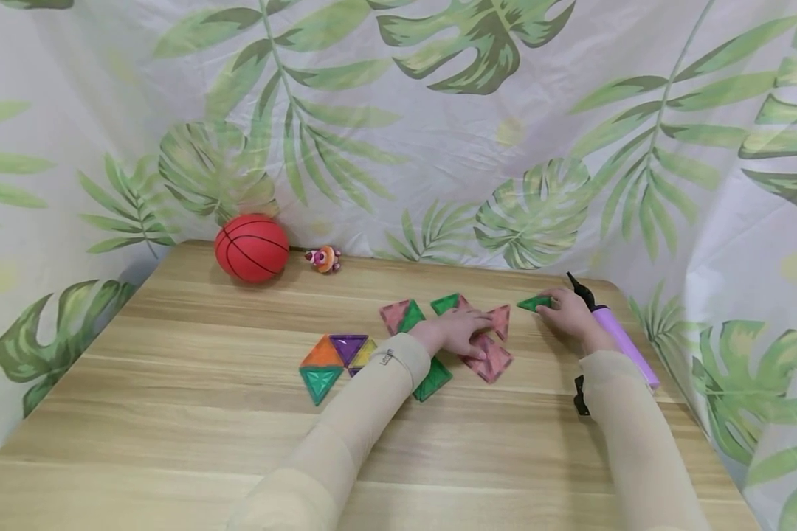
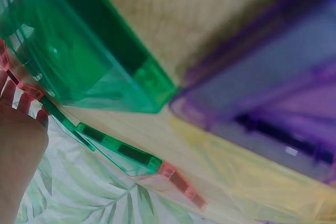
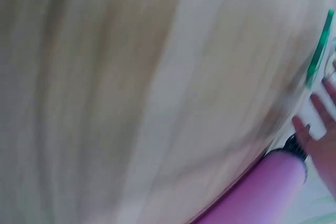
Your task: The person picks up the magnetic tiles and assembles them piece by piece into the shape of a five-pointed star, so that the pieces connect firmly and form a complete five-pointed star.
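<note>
Red ball (image 1: 252, 248) with black lines, green, pink, purple, orange triangle tiles (image 1: 335, 360), lilac pump (image 1: 620, 341), leaf-print cloth (image 1: 438, 125), light wood-grain table (image 1: 206, 413)

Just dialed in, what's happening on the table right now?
A person is handling flat triangle tiles on a wooden table. The left hand rests on the pink tiles; the right hand touches a lone green tile beside a purple pump. A small finished cluster lies to the left. A red ball sits at the back.

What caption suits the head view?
Left hand rests on pink triangular tiles; right hand touches a green triangular tile.
</note>
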`<state>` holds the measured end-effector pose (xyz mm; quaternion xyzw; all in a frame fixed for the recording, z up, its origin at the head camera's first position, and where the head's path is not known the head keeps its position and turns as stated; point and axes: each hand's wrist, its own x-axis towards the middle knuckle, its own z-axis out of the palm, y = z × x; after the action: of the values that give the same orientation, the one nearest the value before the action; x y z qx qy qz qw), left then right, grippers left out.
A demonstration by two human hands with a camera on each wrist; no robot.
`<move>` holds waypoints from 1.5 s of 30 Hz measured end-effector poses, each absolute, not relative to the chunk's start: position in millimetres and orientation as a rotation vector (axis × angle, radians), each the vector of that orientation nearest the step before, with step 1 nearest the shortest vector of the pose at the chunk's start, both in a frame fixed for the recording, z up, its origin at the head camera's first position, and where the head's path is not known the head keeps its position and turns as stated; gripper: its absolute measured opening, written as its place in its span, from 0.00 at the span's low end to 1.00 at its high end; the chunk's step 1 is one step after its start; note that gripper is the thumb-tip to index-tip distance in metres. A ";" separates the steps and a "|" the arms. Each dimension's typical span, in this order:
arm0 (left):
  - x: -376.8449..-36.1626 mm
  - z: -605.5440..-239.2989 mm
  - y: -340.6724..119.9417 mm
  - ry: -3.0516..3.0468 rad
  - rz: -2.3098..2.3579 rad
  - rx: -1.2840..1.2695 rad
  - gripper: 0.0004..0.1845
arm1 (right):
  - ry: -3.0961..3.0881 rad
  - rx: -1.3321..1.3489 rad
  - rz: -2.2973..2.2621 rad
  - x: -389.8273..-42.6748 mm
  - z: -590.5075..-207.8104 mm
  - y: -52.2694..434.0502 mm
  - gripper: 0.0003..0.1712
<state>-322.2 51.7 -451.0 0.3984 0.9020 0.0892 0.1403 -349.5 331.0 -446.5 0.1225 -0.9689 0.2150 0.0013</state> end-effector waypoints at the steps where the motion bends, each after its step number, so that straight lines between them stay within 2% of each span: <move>1: -322.4 -450.6 52.0 2.605 0.256 1.151 0.36 | -3.050 0.342 0.672 -349.9 -445.6 329.5 0.26; 4: -322.8 -449.7 52.3 2.602 0.251 1.154 0.36 | -3.099 0.213 0.590 -350.9 -443.7 323.5 0.30; 7: -322.6 -448.1 51.7 2.597 0.245 1.160 0.36 | -3.143 0.105 0.481 -351.5 -444.6 317.7 0.30; 15: -321.7 -445.2 48.2 2.609 0.187 1.161 0.36 | -3.111 0.025 0.362 -350.0 -452.7 311.8 0.24; 32: -323.5 -449.3 47.7 2.607 0.165 1.166 0.36 | -3.006 0.640 0.683 -341.7 -456.5 328.5 0.21; 37: -323.6 -451.3 49.7 2.622 0.142 1.173 0.35 | -3.001 0.736 0.620 -338.3 -457.7 325.7 0.25; 45: -322.4 -448.4 49.6 2.617 0.151 1.175 0.35 | -3.023 0.750 0.524 -333.2 -453.5 311.1 0.27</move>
<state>-322.4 49.6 -448.4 0.4052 0.9028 0.0522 0.1341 -333.2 311.1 -453.5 0.2373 -0.9571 0.1659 -0.0085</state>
